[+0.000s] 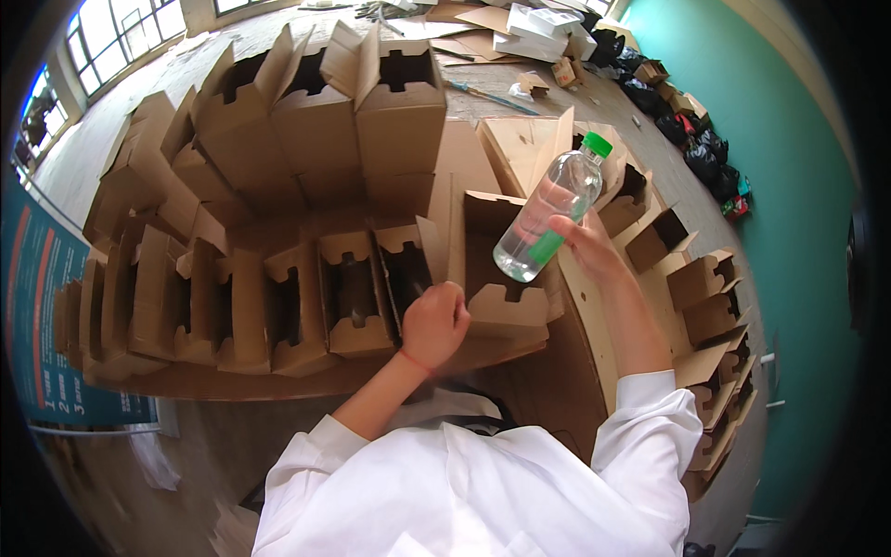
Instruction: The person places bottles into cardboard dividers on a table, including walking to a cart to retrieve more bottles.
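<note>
My right hand (594,246) is wrapped round a clear plastic bottle (548,213) with a green cap and a green label patch. The bottle is tilted, cap up and to the right, over an open cardboard box (506,311). Clear liquid seems to be inside. My left hand (436,325) is closed, knuckles up, at the near right end of a row of narrow open boxes. It is next to the last box of that row (406,249); what its fingers hold, if anything, is hidden.
Taller open boxes (399,121) stand behind the row. More open boxes (696,283) line a wooden surface at my right. Black bags (705,158) lie along the green wall (780,204). White foam pieces (543,32) and flat cardboard lie on the far floor. A printed banner (37,297) stands at left.
</note>
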`<control>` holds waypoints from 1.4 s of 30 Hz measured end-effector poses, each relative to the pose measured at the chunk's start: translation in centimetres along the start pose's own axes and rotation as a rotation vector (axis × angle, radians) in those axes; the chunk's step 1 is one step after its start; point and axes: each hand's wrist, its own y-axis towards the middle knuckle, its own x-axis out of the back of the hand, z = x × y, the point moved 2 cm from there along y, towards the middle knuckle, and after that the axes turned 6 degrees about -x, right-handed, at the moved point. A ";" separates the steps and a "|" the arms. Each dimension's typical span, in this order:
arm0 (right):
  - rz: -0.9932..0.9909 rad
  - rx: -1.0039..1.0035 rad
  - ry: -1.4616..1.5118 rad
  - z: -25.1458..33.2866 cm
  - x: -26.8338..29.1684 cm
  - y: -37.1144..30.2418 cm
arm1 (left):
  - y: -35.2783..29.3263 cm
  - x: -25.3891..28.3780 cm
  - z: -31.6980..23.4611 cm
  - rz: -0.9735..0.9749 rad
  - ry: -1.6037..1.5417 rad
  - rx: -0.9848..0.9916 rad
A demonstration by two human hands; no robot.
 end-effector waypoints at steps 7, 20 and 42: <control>-0.313 0.144 0.427 -2.1 3.4 -3.2 | 0.0 -0.1 0.2 -0.011 0.018 -0.005; -1.300 -0.079 0.068 -23.8 25.9 -3.0 | 1.3 -2.3 -5.1 -0.074 0.385 -0.080; -0.412 0.020 0.132 -9.7 3.1 -8.6 | 2.1 0.9 -2.6 0.299 0.588 0.503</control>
